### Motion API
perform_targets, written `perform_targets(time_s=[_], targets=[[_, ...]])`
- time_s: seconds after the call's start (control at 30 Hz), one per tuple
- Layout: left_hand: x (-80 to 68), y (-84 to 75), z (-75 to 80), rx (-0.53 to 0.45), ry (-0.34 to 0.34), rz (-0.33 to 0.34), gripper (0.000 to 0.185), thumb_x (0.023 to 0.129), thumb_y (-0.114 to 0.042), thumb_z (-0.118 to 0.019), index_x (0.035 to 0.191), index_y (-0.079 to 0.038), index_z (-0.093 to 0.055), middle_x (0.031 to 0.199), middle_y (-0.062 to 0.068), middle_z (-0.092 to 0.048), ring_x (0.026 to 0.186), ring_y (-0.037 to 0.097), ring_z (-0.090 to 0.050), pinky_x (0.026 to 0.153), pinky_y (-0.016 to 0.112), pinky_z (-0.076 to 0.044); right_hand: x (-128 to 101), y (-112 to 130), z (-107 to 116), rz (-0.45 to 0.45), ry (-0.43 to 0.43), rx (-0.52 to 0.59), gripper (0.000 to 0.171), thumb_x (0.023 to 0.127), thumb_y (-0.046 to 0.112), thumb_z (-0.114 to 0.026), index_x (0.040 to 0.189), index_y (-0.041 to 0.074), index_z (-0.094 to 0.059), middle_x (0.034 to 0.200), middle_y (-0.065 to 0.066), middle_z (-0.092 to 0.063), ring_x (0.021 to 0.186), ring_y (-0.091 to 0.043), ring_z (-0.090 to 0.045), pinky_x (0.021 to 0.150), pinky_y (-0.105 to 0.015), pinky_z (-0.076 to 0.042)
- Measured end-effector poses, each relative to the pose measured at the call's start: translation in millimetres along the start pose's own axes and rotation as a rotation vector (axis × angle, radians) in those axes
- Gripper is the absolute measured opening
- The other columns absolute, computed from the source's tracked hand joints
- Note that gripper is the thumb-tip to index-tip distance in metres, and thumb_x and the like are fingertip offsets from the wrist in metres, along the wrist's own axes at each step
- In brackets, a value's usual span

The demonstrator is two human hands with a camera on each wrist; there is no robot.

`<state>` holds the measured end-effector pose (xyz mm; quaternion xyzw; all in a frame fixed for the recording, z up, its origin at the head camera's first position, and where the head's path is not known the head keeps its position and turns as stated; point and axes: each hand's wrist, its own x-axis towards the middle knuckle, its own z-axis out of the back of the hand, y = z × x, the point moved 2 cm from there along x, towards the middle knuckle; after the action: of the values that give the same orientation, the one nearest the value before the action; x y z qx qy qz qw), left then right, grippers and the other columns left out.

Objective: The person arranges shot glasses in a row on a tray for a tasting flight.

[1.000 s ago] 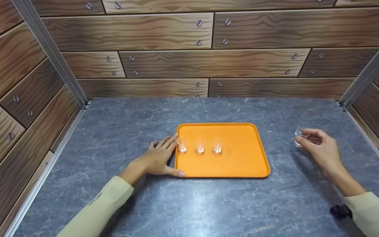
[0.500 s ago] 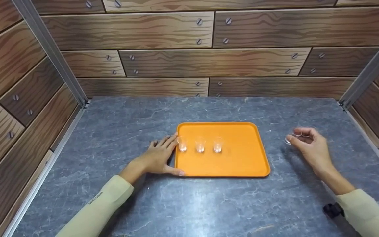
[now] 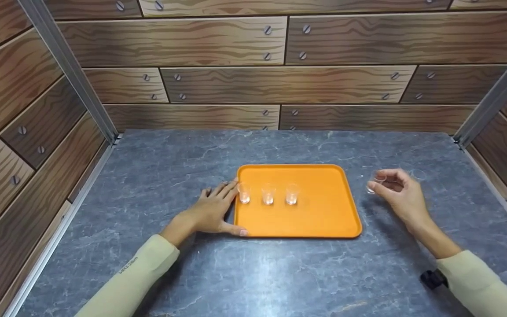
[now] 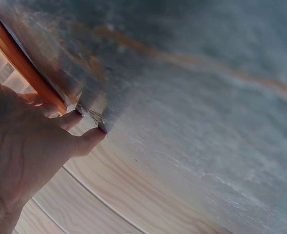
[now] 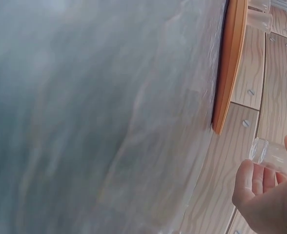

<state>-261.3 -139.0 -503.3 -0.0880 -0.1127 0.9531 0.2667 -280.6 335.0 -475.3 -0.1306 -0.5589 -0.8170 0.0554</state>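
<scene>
Since the earlier frames the right hand has travelled leftward with its small clear glass, from near the table's right edge to just off the right rim of the orange tray; the left hand has not shifted.

The right hand pinches the glass between thumb and fingertips, above the grey tabletop at about 3 o'clock from the tray and apart from it. The right wrist view shows the glass tilted in the fingers. The left hand rests flat with straight fingers against the tray's left edge, at 9 o'clock, thumb at the near corner.

As I judge it, three glasses already stand upright in a row on the left half of the tray, and the carried one looks to be the fourth, not yet set down; space lies open to the right of the row.

A small print runs along the left sleeve, too small to read. No other writing shows.
</scene>
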Motion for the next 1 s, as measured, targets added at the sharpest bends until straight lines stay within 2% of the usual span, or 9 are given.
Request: perform_targets(time_s=[0.3,0.67,1.0], targets=[[0.0,0.4,-0.5,0.01,-0.006,-0.003,0.132,0.072,-0.095,-0.055,0.167,-0.013,-0.011,0.174,0.008,-0.007,0.157,0.038,-0.017,0.115,0.072,-0.021,-3.6,10.4,-15.2,-0.005,0.072,-0.02,0.044,0.09,0.02,-0.082,0.122,-0.006,-0.064,0.107,0.008,-0.069,0.095,-0.002,-0.068,0.08,-0.014,-0.054],[-1.0,0.6,2.0,0.015,-0.004,0.002,0.132,0.073,-0.093,-0.056,0.167,-0.014,-0.009,0.174,0.007,-0.006,0.157,0.038,-0.017,0.114,0.073,-0.021,-4.2,15.2,-34.4,0.003,0.152,0.033,0.042,0.092,0.016,-0.08,0.123,-0.006,-0.064,0.112,-0.006,-0.07,0.096,-0.005,-0.069,0.083,-0.017,-0.055],[0.3,0.0,-0.4,0.001,0.013,0.009,0.131,0.073,-0.093,-0.057,0.167,-0.016,-0.009,0.174,0.007,-0.006,0.157,0.037,-0.014,0.116,0.072,-0.019,-6.1,20.9,-53.3,-0.024,0.272,0.034,0.044,0.092,0.017,-0.08,0.128,-0.004,-0.064,0.119,-0.02,-0.067,0.095,-0.01,-0.069,0.08,-0.02,-0.056]])
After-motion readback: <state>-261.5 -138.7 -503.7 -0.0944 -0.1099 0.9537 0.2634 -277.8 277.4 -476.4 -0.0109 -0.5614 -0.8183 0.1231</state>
